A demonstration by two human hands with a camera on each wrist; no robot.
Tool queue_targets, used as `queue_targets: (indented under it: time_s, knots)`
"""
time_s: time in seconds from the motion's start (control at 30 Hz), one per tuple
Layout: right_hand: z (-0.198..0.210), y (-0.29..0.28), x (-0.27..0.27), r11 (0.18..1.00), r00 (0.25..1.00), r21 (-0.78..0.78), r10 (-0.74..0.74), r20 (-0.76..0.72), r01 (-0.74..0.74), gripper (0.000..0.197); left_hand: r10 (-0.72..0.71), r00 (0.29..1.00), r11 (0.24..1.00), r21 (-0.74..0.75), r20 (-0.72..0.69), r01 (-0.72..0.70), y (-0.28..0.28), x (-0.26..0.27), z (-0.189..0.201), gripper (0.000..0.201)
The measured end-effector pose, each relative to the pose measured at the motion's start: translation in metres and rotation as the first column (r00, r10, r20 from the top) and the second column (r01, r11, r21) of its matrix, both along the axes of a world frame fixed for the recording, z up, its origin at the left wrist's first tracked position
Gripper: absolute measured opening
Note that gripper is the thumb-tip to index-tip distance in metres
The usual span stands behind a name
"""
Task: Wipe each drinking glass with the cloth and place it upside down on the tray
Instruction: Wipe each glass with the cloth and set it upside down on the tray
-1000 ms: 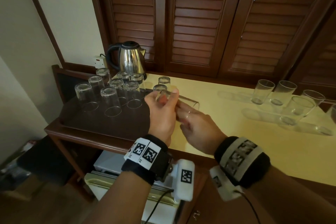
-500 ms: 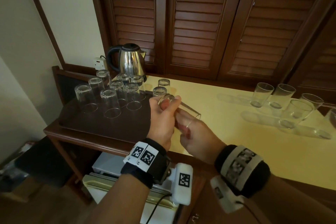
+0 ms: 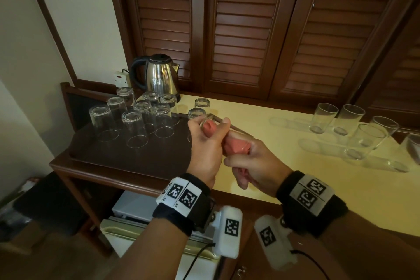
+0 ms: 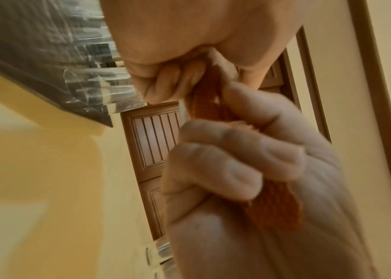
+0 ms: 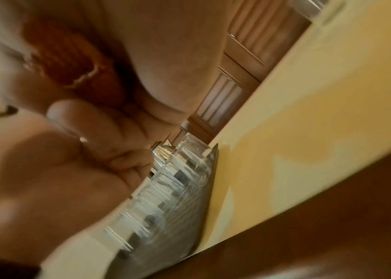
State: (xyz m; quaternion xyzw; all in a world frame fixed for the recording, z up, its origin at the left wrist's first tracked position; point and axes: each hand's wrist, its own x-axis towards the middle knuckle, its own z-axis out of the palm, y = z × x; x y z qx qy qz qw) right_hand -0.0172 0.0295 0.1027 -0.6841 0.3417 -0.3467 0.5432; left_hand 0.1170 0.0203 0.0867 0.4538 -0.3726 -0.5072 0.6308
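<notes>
Wiping step in hand: drinking glass (image 3: 238, 131) held on its side above the near edge of the worktop (image 3: 295, 188), just right of the tray (image 3: 102, 154), base toward the tray, mouth toward the right. Gripped round its base end by the left hand (image 3: 204, 150), fingers and thumb curled about it. Pink cloth (image 3: 236, 146) pushed into the mouth, showing through the glass wall up to the base. Pinched in the right hand (image 3: 256, 163), fingers curled round the bunched end of the cloth, as the left wrist view confirms.

Judged next: twist cloth against glass until the inside is done, draw the cloth out, pass it over the outside, then turn the glass mouth down and set it on a bare patch of the tray. Calls for a firm hold on smooth glass and a gentle set-down clear of the neighbours.

Count: one glass in hand; eight inverted glasses (image 3: 134, 125) plainly on the tray; two more inverted (image 3: 196, 113) at its right edge, on tray or worktop not clear. Five upright glasses (image 3: 322, 117) well apart on the right of the worktop, presumably awaiting wiping, one cut off by the frame edge. One cloth, one tray, one steel kettle (image 3: 159, 75) behind the tray.
</notes>
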Motion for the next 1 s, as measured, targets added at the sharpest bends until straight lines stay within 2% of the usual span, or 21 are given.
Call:
queue_targets:
  time_s: [0.07,0.1,0.17,0.2,0.27,0.3,0.33,0.37,0.4,0.5,0.53,0.57,0.63,0.7,0.73,0.77,0.83,0.87,0.9,0.93,1.0]
  knots:
    - [-0.002,-0.001,0.0,0.964,0.973,-0.264,-0.083,-0.216,0.024,0.073,-0.022,1.0,0.994,0.106,0.021,0.02,-0.003,0.001,0.003,0.043]
    - [-0.003,0.0,0.002,0.907,0.922,-0.421,-0.147,-0.357,-0.018,0.077,-0.02,1.0,0.99,0.141,-0.001,0.02,-0.004,0.002,0.004,0.044]
    - [-0.006,0.001,0.006,0.833,0.86,-0.544,-0.201,-0.47,-0.103,0.079,-0.005,0.998,0.991,0.13,-0.069,0.014,-0.002,0.001,0.005,0.038]
    - [-0.006,0.0,0.007,0.869,0.886,-0.49,-0.169,-0.432,-0.073,0.077,-0.002,0.994,0.996,0.091,-0.114,0.012,0.0,0.0,0.004,0.035]
    - [-0.001,0.001,0.005,0.974,0.978,-0.225,-0.042,-0.203,-0.005,0.072,-0.003,0.979,1.0,-0.018,-0.203,0.0,0.004,-0.002,-0.001,0.036]
    - [0.001,0.0,0.003,0.997,0.997,-0.072,0.0,-0.08,-0.005,0.068,-0.016,0.978,0.998,-0.06,-0.21,0.004,0.005,-0.002,-0.001,0.04]
    - [0.002,-0.001,0.0,1.0,0.999,-0.019,0.011,-0.037,-0.012,0.066,-0.031,0.984,0.997,-0.072,-0.177,0.019,0.005,-0.001,-0.002,0.045]
    - [0.001,0.0,-0.002,1.0,0.999,-0.028,0.006,-0.052,-0.007,0.068,-0.048,0.991,0.998,-0.051,-0.125,0.042,0.003,0.001,-0.003,0.048]
    - [-0.001,-0.001,-0.003,0.991,0.99,-0.135,-0.027,-0.142,0.007,0.072,-0.059,0.996,0.998,-0.008,-0.064,0.059,0.001,0.003,-0.003,0.049]
    - [-0.007,0.003,0.004,0.831,0.855,-0.545,-0.202,-0.478,-0.108,0.08,-0.02,1.0,0.996,0.083,-0.012,0.021,-0.004,0.007,-0.004,0.045]
    - [-0.011,0.003,0.005,0.832,0.854,-0.542,-0.19,-0.484,-0.122,0.078,0.007,1.0,0.997,0.076,-0.03,-0.005,-0.003,0.006,-0.006,0.043]
    - [-0.011,0.002,0.006,0.889,0.893,-0.452,-0.142,-0.428,-0.076,0.076,0.027,0.998,0.998,0.053,-0.056,-0.024,-0.002,0.005,-0.008,0.042]
    - [-0.008,0.006,0.008,0.988,0.984,-0.143,0.025,-0.174,-0.05,0.075,0.031,0.993,0.999,-0.022,-0.117,-0.034,0.001,0.004,-0.011,0.04]
    - [-0.005,0.006,0.007,0.998,0.998,0.036,0.054,-0.024,-0.053,0.076,0.026,0.992,0.999,-0.036,-0.12,-0.03,0.001,0.007,-0.011,0.037]
    - [-0.004,0.005,0.008,1.0,0.998,0.012,0.026,-0.06,-0.026,0.076,0.018,0.995,1.0,-0.004,-0.096,-0.019,0.0,0.009,-0.01,0.038]
    - [-0.005,0.003,0.009,0.993,0.983,-0.116,-0.037,-0.182,0.016,0.076,0.004,0.998,0.999,0.045,-0.059,-0.001,-0.002,0.012,-0.01,0.041]
    - [-0.008,0.002,0.013,0.876,0.837,-0.477,-0.207,-0.507,-0.073,0.074,-0.019,1.0,0.993,0.119,-0.009,0.02,-0.004,0.015,-0.01,0.041]
    - [-0.012,0.004,0.016,0.812,0.773,-0.562,-0.255,-0.581,-0.155,0.071,-0.013,1.0,0.993,0.12,-0.012,0.014,-0.003,0.016,-0.01,0.039]
    - [-0.014,0.004,0.018,0.81,0.769,-0.561,-0.247,-0.589,-0.17,0.067,-0.002,1.0,0.994,0.111,-0.022,0.004,-0.002,0.015,-0.01,0.037]
    - [-0.013,0.004,0.018,0.861,0.822,-0.492,-0.185,-0.539,-0.129,0.064,0.013,0.999,0.996,0.094,-0.043,-0.009,0.001,0.013,-0.01,0.036]
    - [-0.009,0.004,0.015,0.979,0.966,-0.2,-0.002,-0.259,-0.051,0.06,0.045,0.994,0.999,0.03,-0.096,-0.042,0.007,0.008,-0.011,0.037]
